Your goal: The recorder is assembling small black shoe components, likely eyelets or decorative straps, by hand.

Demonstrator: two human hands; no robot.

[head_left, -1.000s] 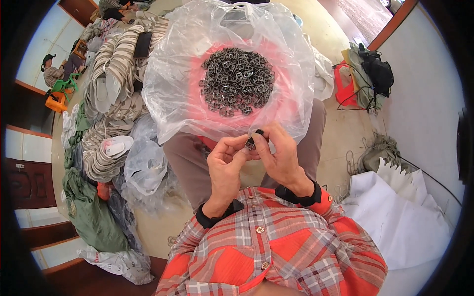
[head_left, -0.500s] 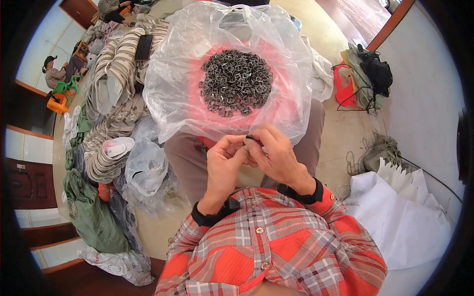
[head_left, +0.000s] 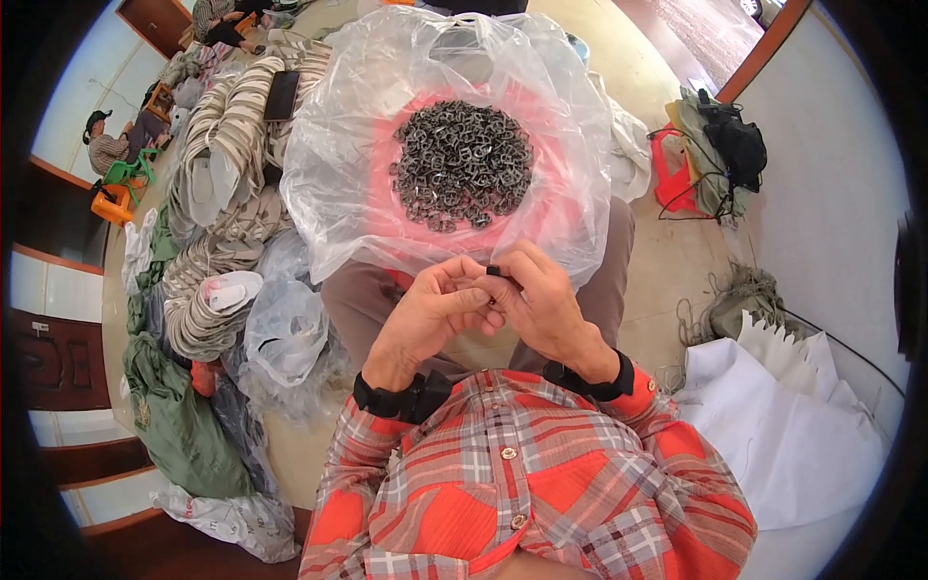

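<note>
My left hand (head_left: 432, 311) and my right hand (head_left: 543, 302) meet over my lap, fingertips pressed together in a pinch. A tiny dark piece (head_left: 492, 303) shows between them; the fingers hide most of it. Something small and black (head_left: 493, 271) sits at a right fingertip, and I cannot tell whether it is worn or held. Just beyond my hands, a heap of small dark metal buckles (head_left: 462, 164) lies on a clear plastic bag (head_left: 338, 208) spread over a red-pink surface (head_left: 385, 237).
Stacked pale shoe soles with straps (head_left: 217, 159) stand left, a phone (head_left: 281, 95) on them. Plastic bags (head_left: 285, 329) and a green sack (head_left: 179, 416) lie nearer. Right are a red stool (head_left: 670, 174) with bags and white cloth (head_left: 764, 435). Another person (head_left: 114, 145) sits far left.
My left hand has shifted slightly, its wrist swinging out to the left and the hand turning. The right hand has barely moved. The fingertips stay together.
</note>
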